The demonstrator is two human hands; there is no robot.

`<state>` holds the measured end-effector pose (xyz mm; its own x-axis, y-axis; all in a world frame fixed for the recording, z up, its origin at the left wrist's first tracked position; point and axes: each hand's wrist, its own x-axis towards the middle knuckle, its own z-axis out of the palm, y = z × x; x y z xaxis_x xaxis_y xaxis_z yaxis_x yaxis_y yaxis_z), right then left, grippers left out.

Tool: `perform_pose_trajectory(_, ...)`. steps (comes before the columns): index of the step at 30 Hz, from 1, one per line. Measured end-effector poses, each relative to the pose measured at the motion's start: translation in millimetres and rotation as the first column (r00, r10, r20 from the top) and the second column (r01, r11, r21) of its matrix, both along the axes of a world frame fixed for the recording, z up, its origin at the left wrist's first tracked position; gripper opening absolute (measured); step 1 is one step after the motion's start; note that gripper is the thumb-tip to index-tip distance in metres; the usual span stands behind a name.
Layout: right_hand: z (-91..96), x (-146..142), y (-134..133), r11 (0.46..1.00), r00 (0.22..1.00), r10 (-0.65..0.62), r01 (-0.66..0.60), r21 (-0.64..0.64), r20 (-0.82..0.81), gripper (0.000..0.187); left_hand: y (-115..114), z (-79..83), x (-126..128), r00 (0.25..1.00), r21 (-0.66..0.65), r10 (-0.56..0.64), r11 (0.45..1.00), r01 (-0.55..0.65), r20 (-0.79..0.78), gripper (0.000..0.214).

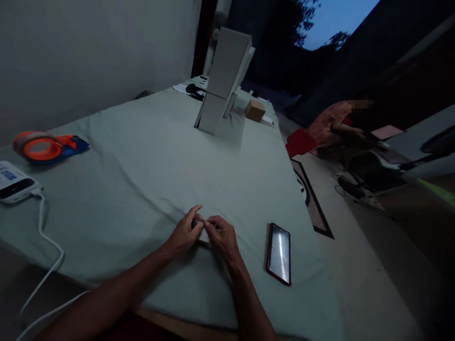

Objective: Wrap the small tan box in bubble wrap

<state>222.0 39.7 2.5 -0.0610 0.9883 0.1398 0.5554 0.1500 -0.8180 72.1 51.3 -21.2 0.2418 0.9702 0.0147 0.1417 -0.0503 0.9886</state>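
Observation:
Close together over the near part of the table, my two hands meet at a small item. My left hand (184,232) pinches a small dark, roundish piece between thumb and fingers, its index finger raised. My right hand (222,235) is closed, with its thumb and fingertips pressed at the same spot. Beneath the fingertips shows a small pale, flat object (204,236), partly covered by both hands. Its kind is too dim and small to make out. To the right of my right hand lies a phone (279,254) in a dark red case, screen up.
A pale green cloth covers the table (149,156). At left are an orange and blue tape dispenser (44,147) and a white device (16,182) with a cable. Tall white boxes (225,66) and a brown box (255,110) stand farther back. Another person (330,121) sits at right.

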Motion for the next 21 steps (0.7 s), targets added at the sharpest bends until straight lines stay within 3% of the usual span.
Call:
perform_pose_trajectory(6, -3.5, 1.5, -8.8, 0.947, 0.938, 0.0, -0.112, 0.302, 0.346, 0.015, -4.3, -3.1, 2.5, 0.999, 0.027, 0.045, 0.999, -0.045, 0.005, 0.051)
perform_pose_trajectory(10, -2.3, -1.4, -12.0, 0.892, 0.896, -0.069, -0.141, 0.429, 0.438, 0.016, -6.8, -6.5, 4.4, 0.996, 0.031, 0.078, 0.996, -0.079, 0.042, 0.049)
perform_pose_trajectory(16, 8.2, 2.9, -19.5, 0.898, 0.804, 0.008, -0.267, 0.349, 0.594, 0.016, -9.6, -6.6, 6.6, 0.994, 0.01, 0.102, 0.995, -0.103, 0.042, 0.046)
perform_pose_trajectory(21, 17.2, 7.5, -24.2, 0.898, 0.706, 0.066, -0.35, 0.266, 0.705, 0.03, -10.4, -4.1, 5.0, 0.996, -0.009, 0.082, 0.997, -0.082, 0.027, 0.045)
